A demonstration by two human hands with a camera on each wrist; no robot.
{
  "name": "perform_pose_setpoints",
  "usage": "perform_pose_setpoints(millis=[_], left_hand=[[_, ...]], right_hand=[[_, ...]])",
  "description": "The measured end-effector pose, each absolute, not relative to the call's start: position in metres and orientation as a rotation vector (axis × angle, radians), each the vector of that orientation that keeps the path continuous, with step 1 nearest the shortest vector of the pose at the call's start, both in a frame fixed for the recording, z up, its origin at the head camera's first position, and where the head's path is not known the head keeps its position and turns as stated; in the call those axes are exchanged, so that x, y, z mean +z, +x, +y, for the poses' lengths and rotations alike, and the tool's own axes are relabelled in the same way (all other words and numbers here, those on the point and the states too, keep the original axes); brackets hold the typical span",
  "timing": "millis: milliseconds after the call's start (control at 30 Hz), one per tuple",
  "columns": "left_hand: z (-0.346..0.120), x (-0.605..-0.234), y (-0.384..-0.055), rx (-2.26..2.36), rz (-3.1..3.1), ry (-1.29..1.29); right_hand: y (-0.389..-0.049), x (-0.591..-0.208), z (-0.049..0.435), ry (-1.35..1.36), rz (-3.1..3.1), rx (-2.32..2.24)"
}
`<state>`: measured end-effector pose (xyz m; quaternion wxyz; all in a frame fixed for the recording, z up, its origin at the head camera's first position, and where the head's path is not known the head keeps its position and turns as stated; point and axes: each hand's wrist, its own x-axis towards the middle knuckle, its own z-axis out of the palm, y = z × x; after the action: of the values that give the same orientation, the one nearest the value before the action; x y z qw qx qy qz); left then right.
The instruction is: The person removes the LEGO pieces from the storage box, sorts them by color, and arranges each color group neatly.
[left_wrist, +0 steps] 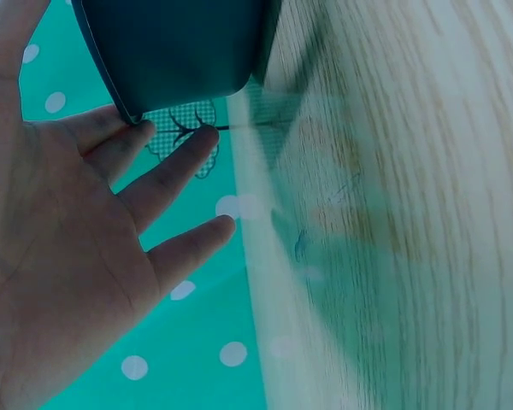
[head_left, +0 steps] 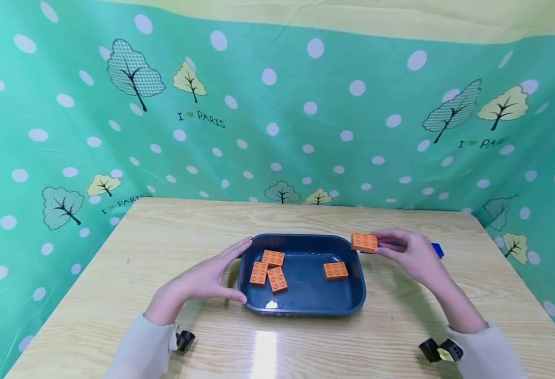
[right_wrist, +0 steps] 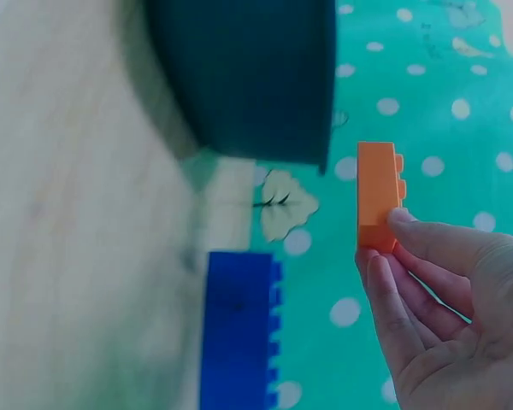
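A dark blue plastic tub stands on the wooden table. Three orange toy bricks lie at its left end, and a single orange brick lies near its right end. My left hand rests against the tub's left side, thumb and fingers spread along the rim. In the left wrist view its fingers look nearly straight. My right hand pinches another orange brick between thumb and fingers, just above the tub's right rim. Behind that hand, partly hidden, is a long blue brick.
The wooden table carries the tub and the blue brick. A green dotted cloth with printed trees hangs behind the table and along both sides. Bright light reflects off the table near its front.
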<state>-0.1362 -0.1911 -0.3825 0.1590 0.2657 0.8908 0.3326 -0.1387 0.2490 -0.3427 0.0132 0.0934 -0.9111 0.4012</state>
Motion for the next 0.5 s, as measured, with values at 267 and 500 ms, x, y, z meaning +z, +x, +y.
perform_pose_setpoints(millis=[267, 500], left_hand=[[-0.191, -0.383, -0.135, 0.952, 2.553, 0.772], [-0.192, -0.383, -0.136, 0.953, 2.560, 0.762]], right_hand=[[-0.131, -0.367, 0.272, 0.183, -2.890, 1.191], [-0.133, -0.387, 0.279, 0.249, -2.982, 1.110]])
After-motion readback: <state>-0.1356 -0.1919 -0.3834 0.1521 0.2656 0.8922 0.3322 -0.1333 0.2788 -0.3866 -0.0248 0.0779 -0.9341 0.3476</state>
